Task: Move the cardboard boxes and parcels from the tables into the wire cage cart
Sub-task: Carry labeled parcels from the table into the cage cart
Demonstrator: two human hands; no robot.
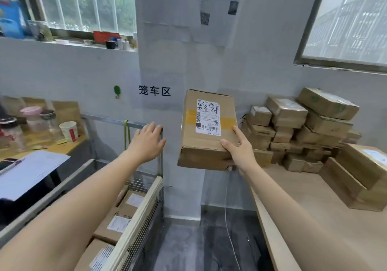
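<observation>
So at this point you were mid-carry. Your right hand [238,151] had the box [207,128] by its near right corner, thumb on top just beside the shipping label [207,117] and fingers curled underneath. The box was up in the air in front of the wall, between the bench [314,208] on your right and the cart [117,122] on your left, touching neither.

Your left hand [147,139] was holding nothing, fingers straight and a bit spread, right at the top corner of the cart frame. It looked like it was resting on the post, but I couldn't tell for sure if it was touching.

My read is that this was the transfer step, box lifted and not yet dropped off. There were a few loaded boxes [123,214] lying flat down in the cart, and a big pile of boxes [303,128] stacked at the back of the bench, so plenty left to do.

The next move called for swinging the box left over the top rail and lowering it onto the ones inside. A one-handed corner grip on a box that wide looked kinda tippy to me, so I'd have brought the free hand under the left edge before going over the rail.
</observation>
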